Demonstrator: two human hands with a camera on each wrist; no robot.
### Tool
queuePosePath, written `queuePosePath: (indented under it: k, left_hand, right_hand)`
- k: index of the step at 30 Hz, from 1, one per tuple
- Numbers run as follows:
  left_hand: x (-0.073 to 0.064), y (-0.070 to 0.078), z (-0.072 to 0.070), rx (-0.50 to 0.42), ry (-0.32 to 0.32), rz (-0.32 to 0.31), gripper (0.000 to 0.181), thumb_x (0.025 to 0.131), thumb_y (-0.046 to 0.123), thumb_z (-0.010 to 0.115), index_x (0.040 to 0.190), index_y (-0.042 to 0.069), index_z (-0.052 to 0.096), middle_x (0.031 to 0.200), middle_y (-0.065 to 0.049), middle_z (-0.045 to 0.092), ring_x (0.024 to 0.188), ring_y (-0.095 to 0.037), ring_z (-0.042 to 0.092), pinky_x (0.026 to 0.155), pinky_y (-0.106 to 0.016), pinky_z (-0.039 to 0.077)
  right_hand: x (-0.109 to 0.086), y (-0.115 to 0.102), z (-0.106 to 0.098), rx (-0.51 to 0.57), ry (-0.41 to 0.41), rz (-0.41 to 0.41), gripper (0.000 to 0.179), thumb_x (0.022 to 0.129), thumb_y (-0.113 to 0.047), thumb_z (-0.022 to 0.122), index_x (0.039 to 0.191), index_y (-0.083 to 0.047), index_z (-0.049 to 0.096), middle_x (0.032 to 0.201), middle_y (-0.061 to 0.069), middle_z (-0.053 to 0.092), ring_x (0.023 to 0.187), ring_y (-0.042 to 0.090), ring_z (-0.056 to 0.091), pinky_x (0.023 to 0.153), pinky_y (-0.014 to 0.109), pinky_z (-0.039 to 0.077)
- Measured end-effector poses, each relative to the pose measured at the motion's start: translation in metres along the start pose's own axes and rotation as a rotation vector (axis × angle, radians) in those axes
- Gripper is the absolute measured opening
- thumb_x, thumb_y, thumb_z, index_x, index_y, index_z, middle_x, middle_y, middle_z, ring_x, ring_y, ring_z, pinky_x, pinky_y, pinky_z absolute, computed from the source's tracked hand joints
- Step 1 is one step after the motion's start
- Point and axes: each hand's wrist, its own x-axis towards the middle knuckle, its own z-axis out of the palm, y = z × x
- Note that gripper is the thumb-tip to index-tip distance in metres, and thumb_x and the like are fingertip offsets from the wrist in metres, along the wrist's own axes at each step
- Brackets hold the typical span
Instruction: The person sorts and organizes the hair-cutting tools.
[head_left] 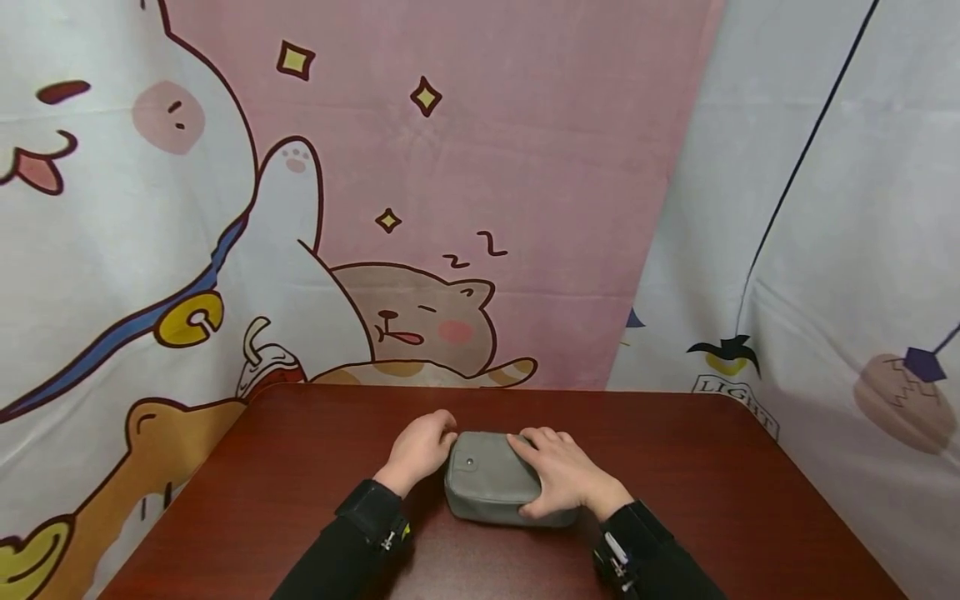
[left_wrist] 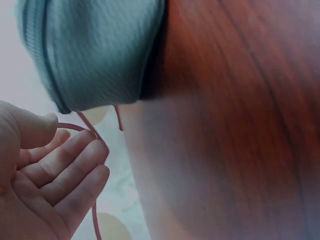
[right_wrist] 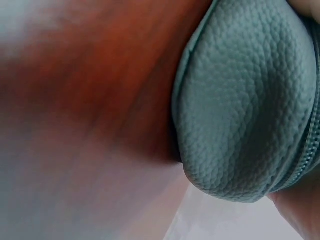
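Observation:
A grey-green pebbled-leather zip pouch (head_left: 491, 479) lies on the brown table, with a small snap or stud on its top. My right hand (head_left: 562, 471) grips its right end, the thumb along the near side and the fingers over the far side. Beside the pouch's far left corner is my left hand (head_left: 422, 450), fingers loosely bent. The left wrist view shows that hand (left_wrist: 55, 165) holding nothing, just off the end of the pouch (left_wrist: 100, 50). The zipper (right_wrist: 307, 155) along the pouch's edge appears in the right wrist view; the right hand is mostly outside that view.
The reddish-brown wooden table (head_left: 300, 467) reaches back to a cloth backdrop (head_left: 525, 167) printed with cartoon animals. Its far edge runs close behind the pouch. Black cuffs with devices are strapped at both wrists.

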Motion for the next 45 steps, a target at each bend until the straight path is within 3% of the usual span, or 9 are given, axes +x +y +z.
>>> queuePosePath:
  k: [12, 30, 45]
  left_hand:
    - [-0.022, 0.003, -0.018, -0.033, 0.067, -0.021, 0.023, 0.092, 0.011, 0.07, 0.113, 0.002, 0.066, 0.103, -0.01, 0.068, 0.093, -0.025, 0.066, 0.076, -0.041, 0.054]
    - [-0.043, 0.003, -0.026, -0.034, 0.103, -0.004, 0.025, 0.091, 0.011, 0.072, 0.113, 0.002, 0.065, 0.101, -0.009, 0.067, 0.09, -0.024, 0.066, 0.075, -0.041, 0.055]
    - [-0.052, -0.005, -0.026, -0.051, 0.1, -0.013, 0.026, 0.09, 0.012, 0.074, 0.112, 0.003, 0.065, 0.102, -0.009, 0.068, 0.091, -0.024, 0.066, 0.075, -0.042, 0.055]
  right_hand:
    - [0.018, 0.01, 0.002, 0.023, -0.007, -0.002, 0.102, 0.066, -0.058, 0.079, 0.15, -0.012, 0.043, 0.141, 0.013, 0.047, 0.127, 0.032, 0.044, 0.099, 0.055, 0.037]
    - [0.045, 0.018, 0.002, 0.078, -0.037, 0.031, 0.103, 0.067, -0.056, 0.081, 0.151, -0.01, 0.042, 0.149, 0.018, 0.041, 0.135, 0.036, 0.037, 0.11, 0.058, 0.025]
    - [0.04, 0.022, 0.001, 0.142, -0.035, 0.009, 0.101, 0.072, -0.06, 0.078, 0.152, -0.011, 0.04, 0.156, 0.019, 0.03, 0.143, 0.04, 0.027, 0.113, 0.062, 0.015]
